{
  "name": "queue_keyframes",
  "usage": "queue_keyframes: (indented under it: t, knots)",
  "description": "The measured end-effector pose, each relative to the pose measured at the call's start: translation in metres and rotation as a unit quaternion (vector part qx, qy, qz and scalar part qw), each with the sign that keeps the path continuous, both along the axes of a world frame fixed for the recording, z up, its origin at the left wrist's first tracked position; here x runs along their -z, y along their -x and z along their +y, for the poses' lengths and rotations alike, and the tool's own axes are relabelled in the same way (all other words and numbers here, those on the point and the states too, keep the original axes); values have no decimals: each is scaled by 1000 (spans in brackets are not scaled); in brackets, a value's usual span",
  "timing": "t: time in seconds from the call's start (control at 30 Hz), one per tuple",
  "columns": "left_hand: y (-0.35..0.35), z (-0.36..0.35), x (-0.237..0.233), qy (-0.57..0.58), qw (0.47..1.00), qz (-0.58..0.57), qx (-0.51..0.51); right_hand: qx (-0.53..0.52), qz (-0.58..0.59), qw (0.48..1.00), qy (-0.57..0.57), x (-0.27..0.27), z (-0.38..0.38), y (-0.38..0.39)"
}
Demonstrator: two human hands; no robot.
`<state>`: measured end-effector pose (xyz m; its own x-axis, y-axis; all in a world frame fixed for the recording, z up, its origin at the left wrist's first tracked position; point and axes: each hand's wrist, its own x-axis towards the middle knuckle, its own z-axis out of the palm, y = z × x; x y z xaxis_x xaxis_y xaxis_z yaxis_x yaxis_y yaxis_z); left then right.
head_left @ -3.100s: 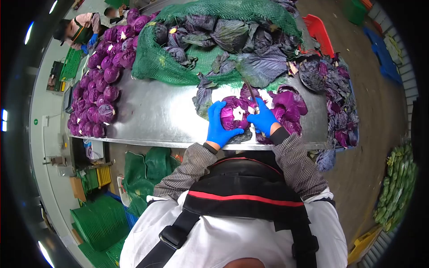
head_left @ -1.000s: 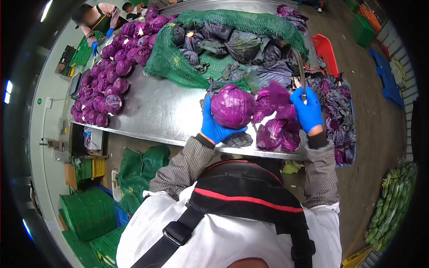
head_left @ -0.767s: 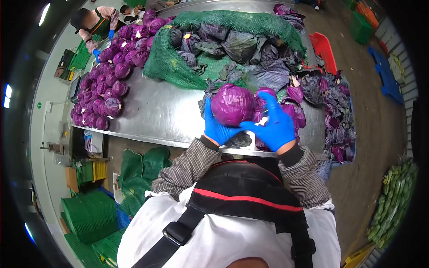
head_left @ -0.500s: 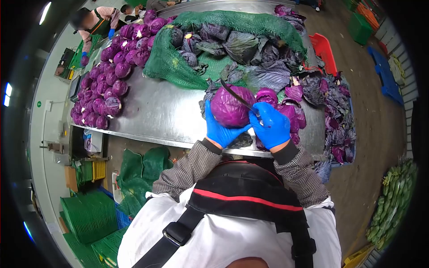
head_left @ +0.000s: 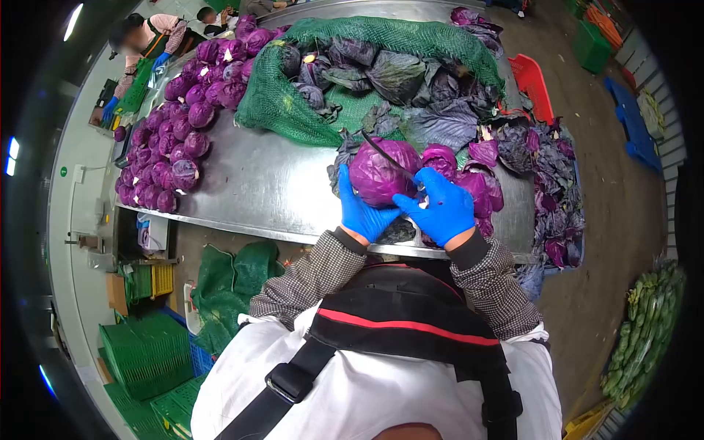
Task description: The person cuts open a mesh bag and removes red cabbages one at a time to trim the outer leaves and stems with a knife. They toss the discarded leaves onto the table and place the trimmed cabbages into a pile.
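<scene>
A large red cabbage [head_left: 380, 180] is at the front of the steel table. My left hand [head_left: 363, 213], in a blue glove, cups it from the left and below. In my blue-gloved right hand [head_left: 444, 209] is a knife [head_left: 383, 153] with a dark curved blade, which lies across the cabbage's upper right side. My right thumb presses on the cabbage's lower right. Trimmed purple leaves [head_left: 480, 191] lie just right of my right hand. Behind the cabbage a green mesh sack [head_left: 279, 110] lies open with dark outer-leaved cabbages [head_left: 396, 73] in it.
Many cabbages [head_left: 172, 139] are piled on the left of the steel table [head_left: 257, 176]. At the right edge stand a red basket [head_left: 534, 88] and a blue-rimmed crate heaped with leaves [head_left: 554, 198]. A co-worker [head_left: 150, 44] stands at the far left. Green crates [head_left: 147, 356] are stacked below left.
My right thumb has moved left onto the cabbage's lower side; the knife and cabbage have barely moved. The co-worker's arms have shifted, and a cabbage near them is lower left.
</scene>
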<state>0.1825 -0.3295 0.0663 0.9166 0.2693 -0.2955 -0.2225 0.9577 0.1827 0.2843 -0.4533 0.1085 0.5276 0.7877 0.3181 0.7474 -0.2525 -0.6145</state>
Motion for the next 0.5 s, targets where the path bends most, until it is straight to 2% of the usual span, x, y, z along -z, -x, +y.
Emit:
queue_keyframes:
  t: [0.07, 0.13, 0.17, 0.23, 0.27, 0.33, 0.37, 0.43, 0.47, 0.5]
  knots:
    - [-1, 0, -2, 5, 1000, 0, 0, 11, -25, 999, -18, 1, 1, 0]
    - [-1, 1, -4, 9, 1000, 0, -1, 7, 52, 998, -40, 9, 4, -5]
    - [0, 1, -5, -6, 1000, 0, 6, 6, 51, 998, -40, 10, 4, -9]
    - [2, 2, -4, -21, 1000, 0, 13, -39, 134, 990, -35, 11, 4, -14]
    - [2, 3, 0, -20, 1000, -1, 13, -41, 134, 990, -35, 9, 3, -14]
    - [3, 4, 0, -20, 1000, -2, 10, -40, 38, 998, 6, 1, 0, -10]
    - [3, 4, -1, 4, 1000, -9, 14, -41, 37, 998, 5, 1, 0, -10]
    - [4, 5, -3, 26, 999, -19, 15, 58, 81, 993, -71, 1, -3, -16]
    - [6, 6, -3, 50, 998, -28, 21, 118, 82, 987, -66, 4, -6, -24]
    - [8, 8, -2, 74, 996, -37, 28, 136, 107, 982, -71, 8, -9, -37]
